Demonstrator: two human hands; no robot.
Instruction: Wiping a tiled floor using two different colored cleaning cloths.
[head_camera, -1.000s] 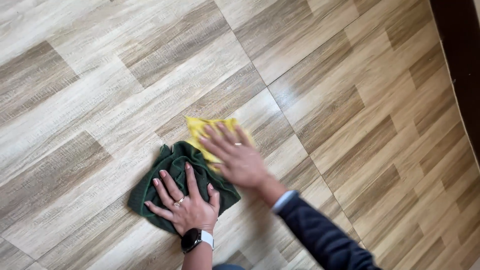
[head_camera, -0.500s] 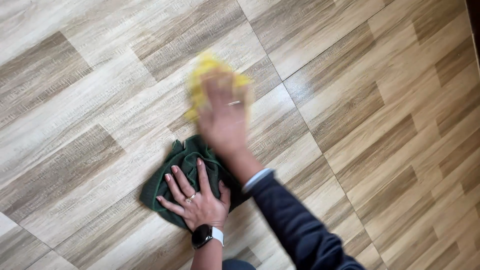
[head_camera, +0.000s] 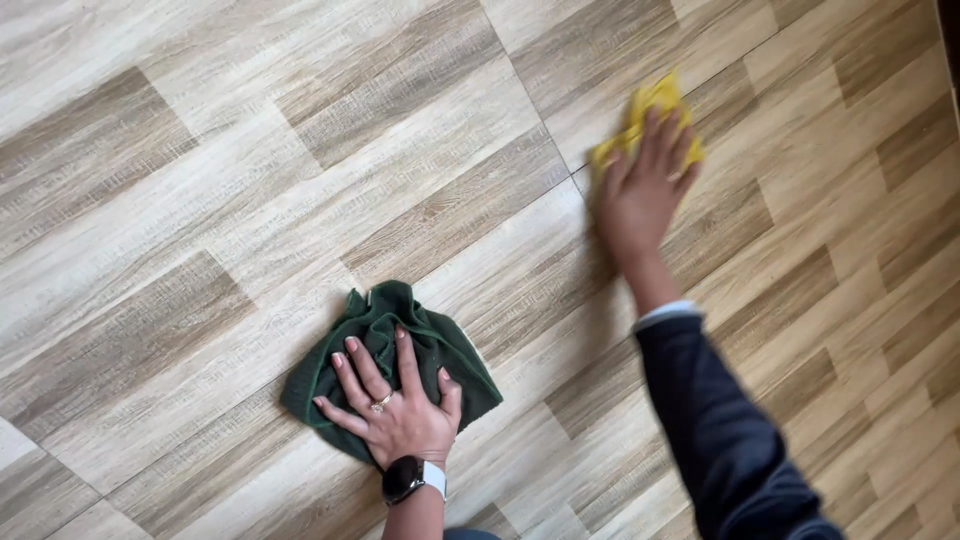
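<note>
My left hand (head_camera: 395, 410) lies flat with fingers spread on a crumpled dark green cloth (head_camera: 390, 320) on the wood-pattern tile floor (head_camera: 200, 200). It wears a ring and a dark wristwatch. My right hand (head_camera: 640, 190), in a dark sleeve with a pale cuff, is stretched out to the upper right. Its palm presses down on a yellow cloth (head_camera: 650, 105), which shows past the fingertips.
The floor is laid in large tiles of light and darker wood grain with thin grout lines. A dark strip (head_camera: 950, 30) runs along the top right edge of the view.
My right hand has slid the yellow cloth away from the green one, up and to the right across the floor. My left hand stays pressed on the green cloth.
</note>
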